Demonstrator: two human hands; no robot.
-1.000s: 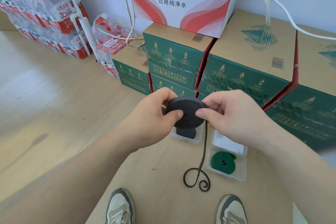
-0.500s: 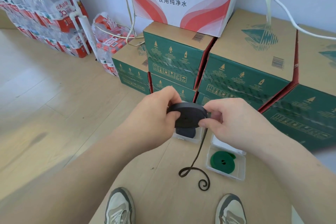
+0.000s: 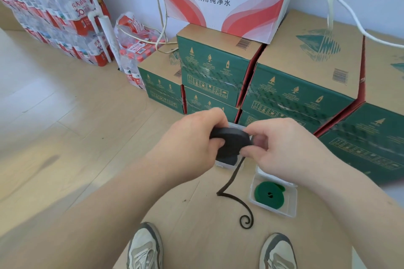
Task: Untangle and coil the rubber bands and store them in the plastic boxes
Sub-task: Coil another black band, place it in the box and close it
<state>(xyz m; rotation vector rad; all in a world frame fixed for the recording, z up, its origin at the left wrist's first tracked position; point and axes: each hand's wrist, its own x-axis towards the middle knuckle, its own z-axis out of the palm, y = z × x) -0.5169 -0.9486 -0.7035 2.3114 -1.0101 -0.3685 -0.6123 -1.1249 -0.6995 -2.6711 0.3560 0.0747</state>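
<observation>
Cardboard (image 3: 196, 238) holds the box (image 3: 294, 200), green coil (image 3: 269, 195) stored; your left hand (image 3: 192, 137) and right hand (image 3: 282, 146) pinch the black coil (image 3: 231, 140), tail (image 3: 235, 190) beside the box unwound.

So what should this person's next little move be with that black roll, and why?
Probably turn the black coil a little to wind in its loose tail. The left hand and right hand both grip the coil, but the tail hangs down and ends in a curl on the cardboard, so it seems not ready to be boxed like the green coil.
</observation>
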